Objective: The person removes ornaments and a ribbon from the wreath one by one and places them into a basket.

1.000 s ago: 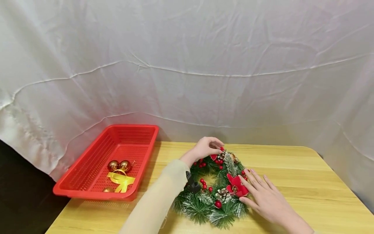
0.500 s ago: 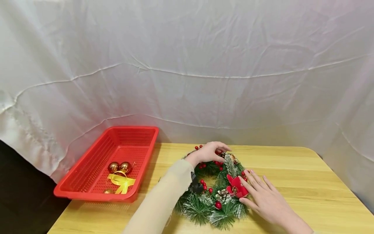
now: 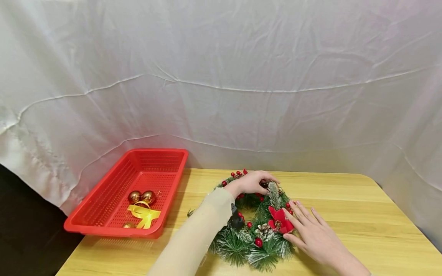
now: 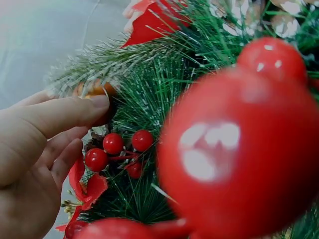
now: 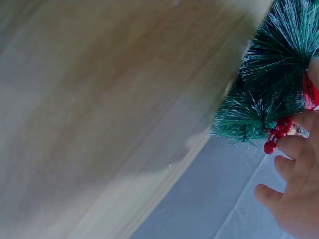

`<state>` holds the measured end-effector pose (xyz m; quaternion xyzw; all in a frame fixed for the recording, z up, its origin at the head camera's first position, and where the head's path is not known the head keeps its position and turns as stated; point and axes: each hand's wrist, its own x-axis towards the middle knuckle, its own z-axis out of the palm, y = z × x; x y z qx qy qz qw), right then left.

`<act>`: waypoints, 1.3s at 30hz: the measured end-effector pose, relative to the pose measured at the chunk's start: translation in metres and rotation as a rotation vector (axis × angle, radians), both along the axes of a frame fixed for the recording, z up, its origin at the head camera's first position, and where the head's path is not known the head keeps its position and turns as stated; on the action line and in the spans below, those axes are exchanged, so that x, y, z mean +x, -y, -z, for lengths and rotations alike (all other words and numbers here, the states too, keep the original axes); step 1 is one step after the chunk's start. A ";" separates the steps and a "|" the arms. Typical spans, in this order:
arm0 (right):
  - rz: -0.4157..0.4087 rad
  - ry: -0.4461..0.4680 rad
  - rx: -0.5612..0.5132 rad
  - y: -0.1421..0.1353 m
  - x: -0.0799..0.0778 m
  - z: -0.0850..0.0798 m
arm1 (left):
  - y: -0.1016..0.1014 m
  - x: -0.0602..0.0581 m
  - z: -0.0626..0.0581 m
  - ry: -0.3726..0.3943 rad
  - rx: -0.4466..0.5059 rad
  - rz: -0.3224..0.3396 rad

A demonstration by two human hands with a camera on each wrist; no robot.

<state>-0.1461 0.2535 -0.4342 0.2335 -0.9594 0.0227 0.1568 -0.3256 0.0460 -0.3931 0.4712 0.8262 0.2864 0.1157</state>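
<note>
A green wreath (image 3: pixel 233 249) with frosted tips, red berries and pine cones lies on the table. Over its far side is my left hand (image 3: pixel 253 183). In the left wrist view, thumb and fingers pinch a shiny gold ball (image 4: pixel 94 88), partly covered by the thumb and a frosted sprig (image 4: pixel 107 62). Red berries (image 4: pixel 113 143) and a red cloth flower sit just beside these fingers. My right hand (image 3: pixel 315 239) rests with fingers spread at the wreath's right side, fingertips at another red flower (image 3: pixel 280 220) and some berries (image 5: pixel 279 132).
A red plastic basket (image 3: pixel 114 229) stands at the left, overhanging the table edge. Inside are gold balls (image 3: pixel 148 197) and a yellow ribbon bow (image 3: pixel 145 214). The wooden table (image 3: pixel 366 214) extends to the right, and a pale curtain (image 3: pixel 262 115) hangs behind.
My left hand has moved right and slightly nearer along the wreath's far side, from a red flower to the gold ball. Berries at the far left now show. The right hand stays put.
</note>
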 end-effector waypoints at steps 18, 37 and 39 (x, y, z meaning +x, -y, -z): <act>0.004 0.013 -0.008 0.001 0.000 -0.001 | 0.001 0.003 -0.006 0.061 0.128 -0.133; -0.008 -0.009 -0.015 0.002 0.001 0.000 | 0.015 0.004 -0.034 -0.013 0.149 -0.185; -0.013 -0.013 -0.018 0.002 0.001 -0.001 | 0.019 0.004 -0.039 0.000 0.163 -0.192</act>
